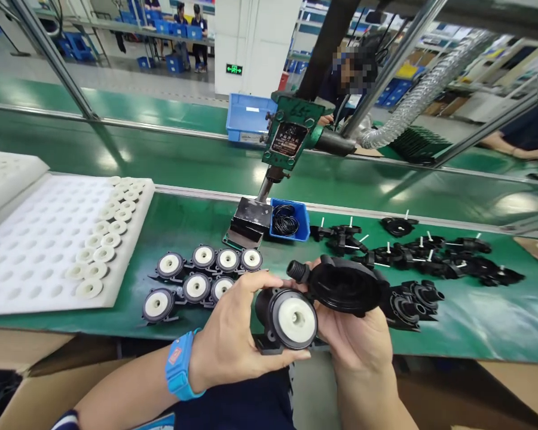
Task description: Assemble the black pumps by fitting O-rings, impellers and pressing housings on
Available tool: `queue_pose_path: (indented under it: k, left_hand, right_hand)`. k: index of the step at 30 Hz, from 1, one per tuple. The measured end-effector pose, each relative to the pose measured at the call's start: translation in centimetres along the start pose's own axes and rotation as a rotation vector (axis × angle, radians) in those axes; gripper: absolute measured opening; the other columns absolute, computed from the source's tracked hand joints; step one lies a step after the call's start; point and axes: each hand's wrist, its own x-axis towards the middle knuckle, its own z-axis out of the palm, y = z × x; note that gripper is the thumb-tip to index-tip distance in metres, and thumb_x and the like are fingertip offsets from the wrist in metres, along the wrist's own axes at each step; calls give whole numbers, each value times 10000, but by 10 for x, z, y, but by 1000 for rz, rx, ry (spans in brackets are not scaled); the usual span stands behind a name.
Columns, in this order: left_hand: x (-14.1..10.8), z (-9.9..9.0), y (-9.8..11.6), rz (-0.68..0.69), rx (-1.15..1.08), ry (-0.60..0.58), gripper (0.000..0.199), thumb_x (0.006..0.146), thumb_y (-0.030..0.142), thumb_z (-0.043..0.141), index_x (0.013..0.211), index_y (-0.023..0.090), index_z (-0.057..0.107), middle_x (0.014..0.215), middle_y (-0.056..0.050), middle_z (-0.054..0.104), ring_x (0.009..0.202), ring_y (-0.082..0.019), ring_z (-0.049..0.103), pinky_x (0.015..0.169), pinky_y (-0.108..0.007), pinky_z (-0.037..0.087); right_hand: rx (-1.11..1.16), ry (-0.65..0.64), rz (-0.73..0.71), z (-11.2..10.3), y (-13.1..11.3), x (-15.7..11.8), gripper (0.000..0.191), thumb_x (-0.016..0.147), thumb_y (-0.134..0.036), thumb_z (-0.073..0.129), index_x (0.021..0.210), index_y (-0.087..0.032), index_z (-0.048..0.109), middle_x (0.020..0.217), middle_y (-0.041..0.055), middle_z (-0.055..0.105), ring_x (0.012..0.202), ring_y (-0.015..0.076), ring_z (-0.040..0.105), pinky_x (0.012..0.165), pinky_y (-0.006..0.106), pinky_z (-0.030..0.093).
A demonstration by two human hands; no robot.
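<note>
The left hand (pixel 226 328) pinches a black housing (pixel 265 310) between the thumb and fingers. The right hand (pixel 358 337) is curled under a black cover (pixel 345 286), at the housing's two o'clock; its fingertips I cannot tell well. If the rims meet with a slant, an edge may be scratched; a weak pinch could let the housing turn. Similar housings (pixel 197 288) at ten o'clock could be knocked by the left knuckles. Spouted parts (pixel 406 307) lie at three. Farther, the press block (pixel 252 214) obstructs eleven o'clock, beside the blue bin (pixel 301 232) at twelve.
</note>
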Motion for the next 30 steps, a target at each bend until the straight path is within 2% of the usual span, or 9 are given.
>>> queue_pose_path:
  k: [3,7,12,15,18,22,30]
  left_hand:
    - [-4,0,1,-23,17,0,801,702,390,889,1320,306,386,1260,-76,628,1162,-277,664,1008,-444,542]
    - [-7,0,1,-43,19,-22,795,707,394,888,1320,320,387,1260,-67,629,1164,-266,663,991,-410,550]
    - [-7,3,2,-50,17,-54,801,710,378,885,1327,322,378,1258,-67,626,1170,-270,658,987,-411,557]
    - [-7,4,4,-65,43,-64,796,709,392,882,1325,321,384,1236,-66,625,1148,-274,663,967,-415,565]
    - [-7,4,6,-72,60,-81,783,713,419,877,1322,332,390,1220,-58,622,1129,-271,670,937,-401,572]
    - [-8,4,7,-84,67,-110,781,720,430,871,1328,345,387,1223,-51,617,1113,-261,673,926,-388,567]
    - [-11,7,4,-107,100,-129,793,729,449,861,1343,340,371,1230,-70,584,1135,-276,648,957,-422,555]
  right_hand:
    - [297,-34,189,3,1,-4,226,691,-414,821,847,-272,740,908,-36,710,686,100,631,787,288,624]
    - [479,-38,283,3,3,-9,198,689,-333,831,859,-281,745,942,-64,719,719,82,650,758,217,611]
    - [489,12,319,2,7,-11,278,667,-385,846,884,-246,743,941,-26,721,803,137,672,899,321,612]
    - [538,11,334,2,7,-13,257,671,-340,845,882,-234,742,915,-21,717,804,110,666,855,239,601]
    - [619,-45,347,0,8,-15,214,732,-374,822,879,-242,742,860,-26,706,783,72,658,803,163,577]
    - [671,-80,361,-6,13,-17,154,783,-374,792,886,-273,738,857,-40,701,799,56,659,796,147,562]
    - [703,-51,351,-6,18,-19,166,787,-386,785,883,-255,749,846,-15,708,797,69,667,798,158,571]
